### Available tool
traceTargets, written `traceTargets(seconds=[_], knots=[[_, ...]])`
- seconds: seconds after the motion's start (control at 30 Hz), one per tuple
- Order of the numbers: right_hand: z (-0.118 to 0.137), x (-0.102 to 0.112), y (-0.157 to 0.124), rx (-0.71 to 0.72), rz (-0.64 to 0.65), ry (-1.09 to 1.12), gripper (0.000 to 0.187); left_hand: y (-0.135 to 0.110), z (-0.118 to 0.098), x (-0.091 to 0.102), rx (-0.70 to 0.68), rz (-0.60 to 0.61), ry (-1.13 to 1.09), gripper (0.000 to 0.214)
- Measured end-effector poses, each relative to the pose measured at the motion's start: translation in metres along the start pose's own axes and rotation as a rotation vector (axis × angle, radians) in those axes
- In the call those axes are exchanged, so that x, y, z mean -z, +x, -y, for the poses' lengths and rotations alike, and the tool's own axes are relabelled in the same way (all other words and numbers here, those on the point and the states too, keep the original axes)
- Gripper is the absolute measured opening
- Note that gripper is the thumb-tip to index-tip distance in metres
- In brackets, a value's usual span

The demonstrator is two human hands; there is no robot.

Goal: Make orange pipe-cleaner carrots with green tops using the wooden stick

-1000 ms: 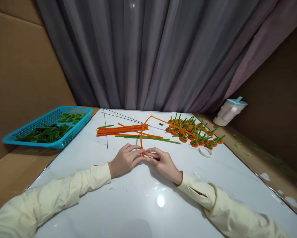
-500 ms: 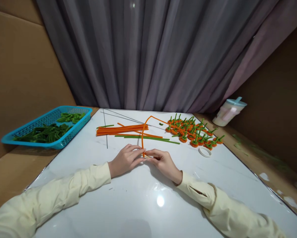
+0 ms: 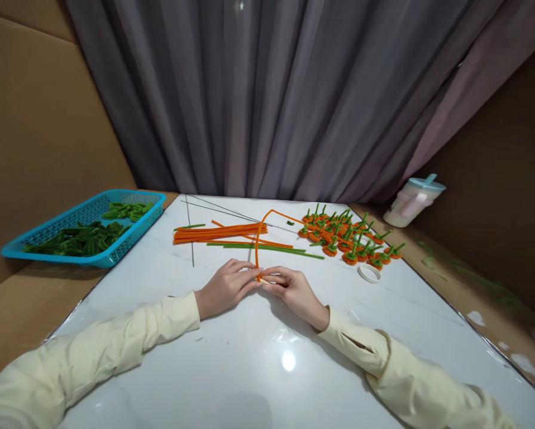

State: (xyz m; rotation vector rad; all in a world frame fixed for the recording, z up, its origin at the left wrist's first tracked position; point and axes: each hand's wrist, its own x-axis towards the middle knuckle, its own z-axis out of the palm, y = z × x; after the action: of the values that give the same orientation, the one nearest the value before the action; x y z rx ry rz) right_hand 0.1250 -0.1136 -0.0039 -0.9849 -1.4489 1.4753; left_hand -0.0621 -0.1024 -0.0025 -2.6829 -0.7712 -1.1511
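My left hand (image 3: 229, 287) pinches the low end of an orange pipe cleaner (image 3: 257, 244) between thumb and fingers. The strand arches up from the fingertips, then bends away to the right toward the finished pieces. At the pinch, the orange end sits against a thin pale stick (image 3: 264, 282), seemingly wound round it, though the fingertips partly hide this. Closed from the other side, my right hand (image 3: 298, 295) has the pale stick in its fingertips. The two hands almost meet, just above the white tabletop (image 3: 232, 375).
Behind my hands lie a bundle of orange pipe cleaners (image 3: 218, 234), green pipe cleaners (image 3: 267, 248) and thin dark wires (image 3: 218, 208). Small orange-and-green pumpkin shapes (image 3: 350, 258) and a white ring (image 3: 369, 273) are right. A blue basket (image 3: 102, 260) stands left, a lidded cup (image 3: 413, 202) right.
Both hands keep nearly the same place. My fingers have shifted slightly at the pinch, and the pale stick's angle there has changed a little.
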Motion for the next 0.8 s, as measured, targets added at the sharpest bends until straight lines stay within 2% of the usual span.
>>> traceTargets(seconds=[0.17, 0.47, 0.63, 0.8], knots=[[0.001, -0.001, 0.001, -0.015, 0.014, -0.019, 0.03, 0.0, 0.0, 0.0, -0.028, 0.013, 0.015, 0.021], [0.001, 0.001, 0.001, 0.024, -0.032, -0.099, 0.023, -0.003, 0.001, -0.003, 0.091, 0.072, -0.049, 0.022], [-0.001, 0.001, -0.001, 0.048, -0.048, -0.052, 0.025, -0.001, 0.001, -0.002, 0.401, 0.075, -0.274, 0.025], [-0.001, 0.0, -0.003, 0.129, -0.069, -0.134, 0.023, 0.008, -0.002, 0.004, 0.562, 0.287, -0.497, 0.027]])
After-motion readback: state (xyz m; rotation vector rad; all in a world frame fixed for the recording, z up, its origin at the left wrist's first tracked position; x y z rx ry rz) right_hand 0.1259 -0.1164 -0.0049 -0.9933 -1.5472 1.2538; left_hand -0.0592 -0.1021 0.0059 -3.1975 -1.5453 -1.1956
